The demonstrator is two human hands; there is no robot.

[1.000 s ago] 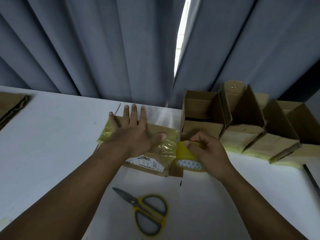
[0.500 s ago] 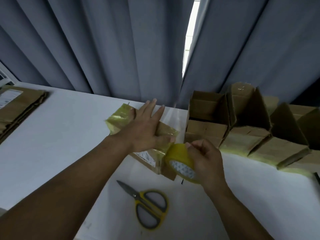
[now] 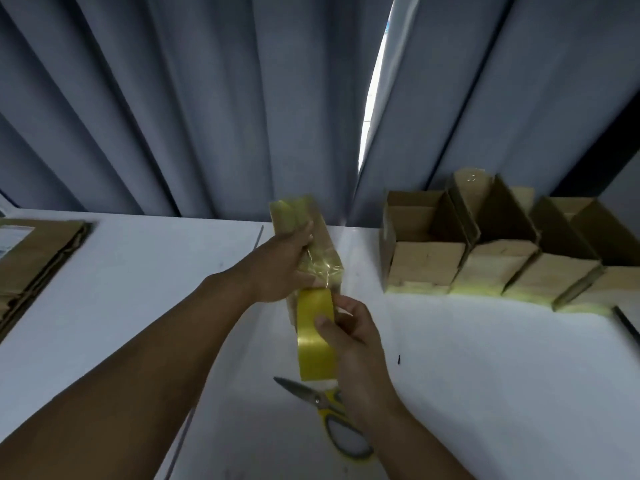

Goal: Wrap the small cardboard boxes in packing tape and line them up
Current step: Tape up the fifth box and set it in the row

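Note:
A small cardboard box [image 3: 320,251], partly covered in shiny yellowish tape, stands lengthways on the white table [image 3: 138,289], pointing away from me. My left hand [image 3: 284,268] grips its left side and top. My right hand [image 3: 349,337] holds a yellow roll of packing tape [image 3: 313,341] edge-on against the box's near end. A row of several taped boxes [image 3: 485,268] with raised flaps stands at the back right by the curtain.
Yellow-handled scissors [image 3: 332,417] lie on the table just under my right wrist. A stack of flattened cardboard [image 3: 31,258] lies at the far left edge. A dark strip [image 3: 627,327] lies at the right edge. Grey curtains hang behind the table.
My left hand has turned the box from lying crossways to pointing away from me. My right hand has swung the tape roll round to the box's near end, edge-on.

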